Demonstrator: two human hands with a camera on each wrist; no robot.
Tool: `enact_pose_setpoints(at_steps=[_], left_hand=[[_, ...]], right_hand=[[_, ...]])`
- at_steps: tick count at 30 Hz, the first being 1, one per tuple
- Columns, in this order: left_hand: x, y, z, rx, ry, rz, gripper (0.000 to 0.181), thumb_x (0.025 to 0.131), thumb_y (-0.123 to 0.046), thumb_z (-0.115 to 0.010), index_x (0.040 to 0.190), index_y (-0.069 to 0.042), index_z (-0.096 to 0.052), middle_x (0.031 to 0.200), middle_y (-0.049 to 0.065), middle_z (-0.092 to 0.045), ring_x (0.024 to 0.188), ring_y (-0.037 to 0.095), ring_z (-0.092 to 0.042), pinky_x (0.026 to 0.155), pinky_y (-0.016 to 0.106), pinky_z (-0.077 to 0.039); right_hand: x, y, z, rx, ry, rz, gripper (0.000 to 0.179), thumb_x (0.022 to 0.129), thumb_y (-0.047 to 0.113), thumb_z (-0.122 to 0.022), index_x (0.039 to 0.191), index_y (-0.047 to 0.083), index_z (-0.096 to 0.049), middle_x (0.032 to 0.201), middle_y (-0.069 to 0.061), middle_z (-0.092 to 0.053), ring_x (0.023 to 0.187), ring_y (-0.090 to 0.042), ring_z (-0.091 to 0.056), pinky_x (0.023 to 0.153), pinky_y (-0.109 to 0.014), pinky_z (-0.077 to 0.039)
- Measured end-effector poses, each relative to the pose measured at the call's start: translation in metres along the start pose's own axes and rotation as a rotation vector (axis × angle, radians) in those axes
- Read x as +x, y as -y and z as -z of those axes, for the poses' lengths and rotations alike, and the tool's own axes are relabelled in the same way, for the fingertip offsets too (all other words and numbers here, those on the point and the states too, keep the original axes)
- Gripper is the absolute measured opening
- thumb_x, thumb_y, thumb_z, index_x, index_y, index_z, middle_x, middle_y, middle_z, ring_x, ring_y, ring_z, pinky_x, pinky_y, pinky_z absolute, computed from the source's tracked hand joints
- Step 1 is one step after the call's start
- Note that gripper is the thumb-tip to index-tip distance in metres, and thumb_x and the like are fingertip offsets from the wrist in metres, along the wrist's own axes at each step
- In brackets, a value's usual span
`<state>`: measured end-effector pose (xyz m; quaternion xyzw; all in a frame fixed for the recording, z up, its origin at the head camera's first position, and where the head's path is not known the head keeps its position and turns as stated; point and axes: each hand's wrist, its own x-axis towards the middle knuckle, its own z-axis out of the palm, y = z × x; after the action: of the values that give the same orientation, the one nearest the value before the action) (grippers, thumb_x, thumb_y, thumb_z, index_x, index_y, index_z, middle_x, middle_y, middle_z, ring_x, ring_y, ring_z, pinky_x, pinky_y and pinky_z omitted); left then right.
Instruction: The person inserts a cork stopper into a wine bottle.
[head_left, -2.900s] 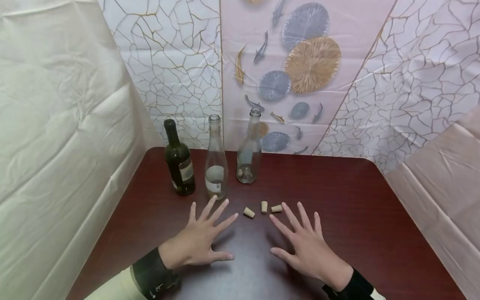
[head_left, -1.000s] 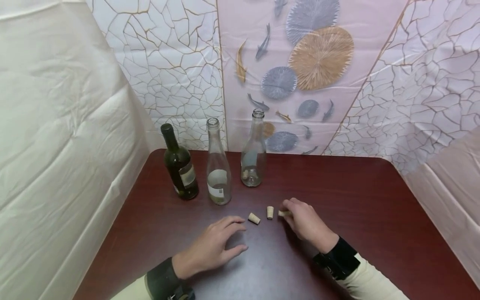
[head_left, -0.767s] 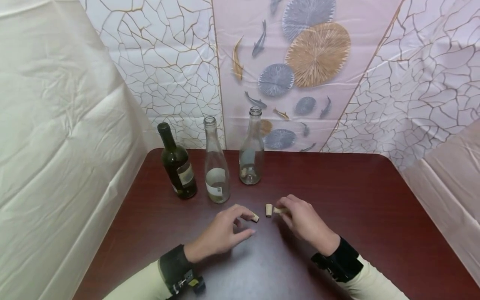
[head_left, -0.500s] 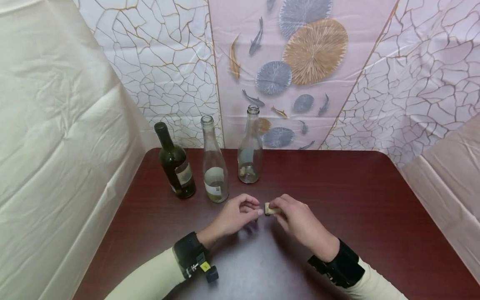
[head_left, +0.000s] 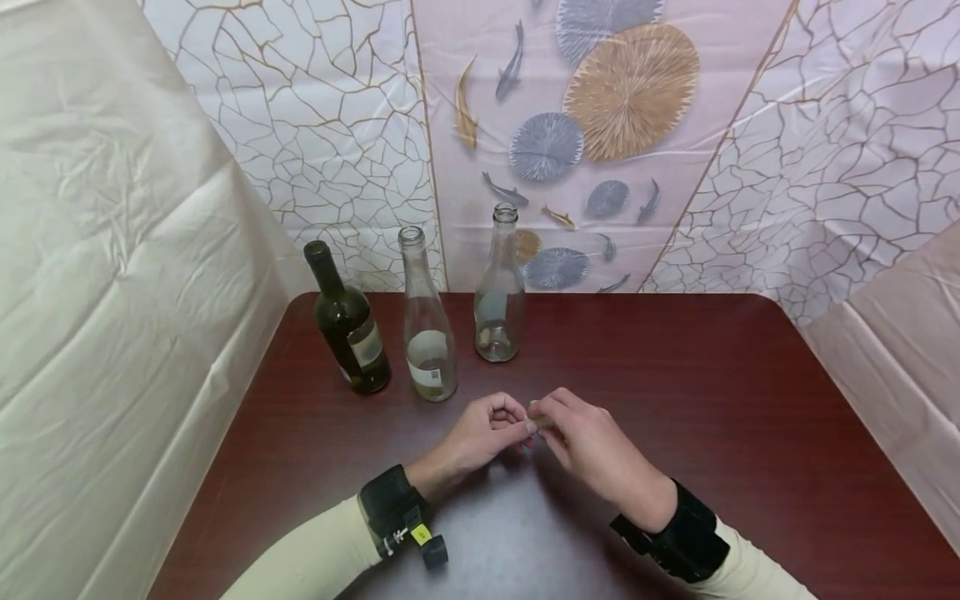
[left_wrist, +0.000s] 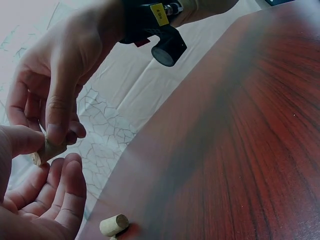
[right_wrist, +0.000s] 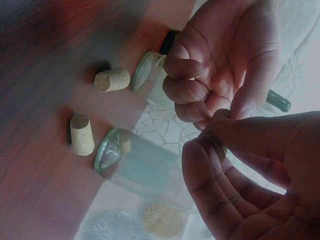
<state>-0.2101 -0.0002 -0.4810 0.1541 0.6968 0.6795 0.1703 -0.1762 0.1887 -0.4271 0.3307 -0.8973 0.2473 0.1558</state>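
Observation:
In front of the bottles, both hands meet over the middle of the table. My right hand (head_left: 596,454) pinches a small tan cork (right_wrist: 220,148) between thumb and fingers. The left hand (head_left: 483,433) grips the other end of that cork with thumb and index finger, its remaining fingers curled. From the head, the hands cover most of the cork; the left wrist view shows it between the fingertips. Two more corks lie on the table in the right wrist view, one cork (right_wrist: 113,79) near a bottle base and another cork (right_wrist: 82,135) beside it. The head view hides both behind the hands.
A dark green bottle (head_left: 348,329) stands at the back left. Beside it are a clear bottle with a white label (head_left: 429,346) and another clear bottle (head_left: 498,312), with a tan piece visible through its glass. Patterned cloth (head_left: 360,150) hangs behind the dark red table (head_left: 675,375).
From spread above the table, both hands have come together. The right hand took up the rightmost cork and moved left; the left hand moved right and up to meet it. The bottles stayed put.

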Motion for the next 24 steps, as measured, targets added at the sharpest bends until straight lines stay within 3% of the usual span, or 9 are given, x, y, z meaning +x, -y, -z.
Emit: enact_pose_setpoints(at_steps=[5, 10, 12, 14, 17, 20, 24], left_hand=[[0.0, -0.003, 0.001, -0.013, -0.024, 0.015, 0.023, 0.088, -0.018, -0.071, 0.097, -0.001, -0.059, 0.09, 0.021, -0.071, 0.081, 0.033, -0.071, 0.078, 0.053, -0.055], [-0.004, -0.011, 0.001, -0.028, -0.047, -0.021, 0.024, 0.088, -0.017, -0.071, 0.1, 0.0, -0.058, 0.09, 0.012, -0.071, 0.085, 0.034, -0.07, 0.078, 0.049, -0.056], [-0.005, -0.015, 0.002, -0.033, -0.05, -0.045, 0.024, 0.088, -0.016, -0.071, 0.102, 0.0, -0.058, 0.091, 0.009, -0.07, 0.086, 0.033, -0.07, 0.075, 0.042, -0.058], [-0.006, -0.017, 0.003, -0.04, -0.049, -0.068, 0.024, 0.089, -0.014, -0.07, 0.103, 0.001, -0.058, 0.092, 0.011, -0.07, 0.086, 0.033, -0.07, 0.074, 0.039, -0.058], [-0.006, -0.019, 0.004, -0.034, -0.056, -0.09, 0.025, 0.089, -0.014, -0.07, 0.104, 0.001, -0.058, 0.093, 0.013, -0.07, 0.087, 0.038, -0.069, 0.071, 0.036, -0.058], [-0.007, -0.02, 0.004, -0.037, -0.062, -0.103, 0.025, 0.088, -0.013, -0.071, 0.104, 0.001, -0.058, 0.093, 0.013, -0.069, 0.086, 0.037, -0.069, 0.07, 0.034, -0.058], [-0.007, -0.024, 0.004, -0.051, -0.061, -0.13, 0.026, 0.087, -0.012, -0.072, 0.105, 0.002, -0.058, 0.093, 0.013, -0.067, 0.081, 0.023, -0.069, 0.067, 0.028, -0.056]], right_hand=[[0.002, 0.0, 0.0, -0.007, -0.03, 0.005, 0.026, 0.081, 0.002, -0.074, 0.104, 0.011, -0.068, 0.098, 0.002, -0.062, 0.081, -0.004, -0.061, 0.064, -0.025, -0.055], [0.004, 0.004, 0.006, -0.012, -0.078, -0.042, 0.037, 0.076, 0.01, -0.081, 0.111, 0.012, -0.067, 0.1, 0.0, -0.06, 0.074, -0.006, -0.06, 0.059, -0.025, -0.053], [0.004, 0.006, 0.01, 0.005, -0.096, -0.072, 0.042, 0.075, 0.013, -0.082, 0.114, 0.013, -0.066, 0.102, 0.001, -0.058, 0.072, -0.007, -0.06, 0.058, -0.026, -0.053], [0.004, 0.007, 0.013, 0.047, -0.117, -0.107, 0.045, 0.076, 0.014, -0.082, 0.117, 0.014, -0.065, 0.104, 0.003, -0.057, 0.074, -0.007, -0.061, 0.06, -0.026, -0.055], [0.005, 0.007, 0.015, 0.17, -0.169, -0.171, 0.042, 0.079, 0.015, -0.08, 0.118, 0.015, -0.065, 0.107, 0.002, -0.058, 0.08, -0.011, -0.064, 0.065, -0.027, -0.058], [0.004, 0.007, 0.016, 0.387, -0.219, -0.281, 0.04, 0.081, 0.016, -0.078, 0.118, 0.012, -0.064, 0.112, -0.003, -0.059, 0.092, -0.018, -0.066, 0.073, -0.027, -0.059], [0.004, 0.005, 0.018, 0.736, -0.22, -0.521, 0.043, 0.083, 0.022, -0.077, 0.121, 0.006, -0.062, 0.117, -0.01, -0.063, 0.104, -0.021, -0.066, 0.081, -0.028, -0.057]])
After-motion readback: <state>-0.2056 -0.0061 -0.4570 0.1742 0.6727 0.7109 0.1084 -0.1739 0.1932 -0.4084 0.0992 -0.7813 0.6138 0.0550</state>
